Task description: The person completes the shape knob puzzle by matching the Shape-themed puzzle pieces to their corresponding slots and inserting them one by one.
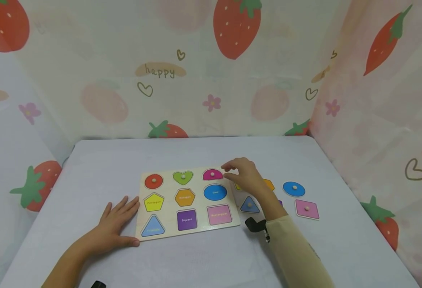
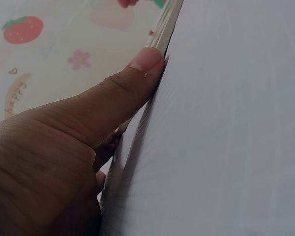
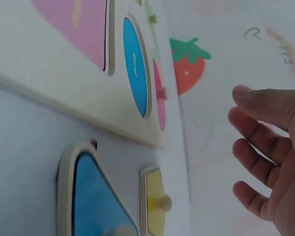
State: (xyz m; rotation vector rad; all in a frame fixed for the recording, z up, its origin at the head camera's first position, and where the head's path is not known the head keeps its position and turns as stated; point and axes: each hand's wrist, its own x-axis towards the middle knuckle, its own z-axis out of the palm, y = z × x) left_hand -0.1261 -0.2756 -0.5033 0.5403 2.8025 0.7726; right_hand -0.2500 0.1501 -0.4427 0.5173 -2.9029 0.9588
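Puzzle board (image 1: 171,182) on desk (image 1: 203,260) — left hand (image 1: 119,224) flat, fingers straight, thumb touching its edge; right hand (image 1: 245,176) hovering loosely open beside magenta semicircle piece (image 1: 212,175), holding nothing.

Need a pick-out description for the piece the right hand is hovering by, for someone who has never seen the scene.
Find the wooden shape puzzle board lying on the white table. In its top row, far right corner, sits the magenta semicircle piece, with the right hand right beside it. It is the only half-round shape on the board, and like the red circle and green heart in its row it carries a peg, unlike the printed recesses below.
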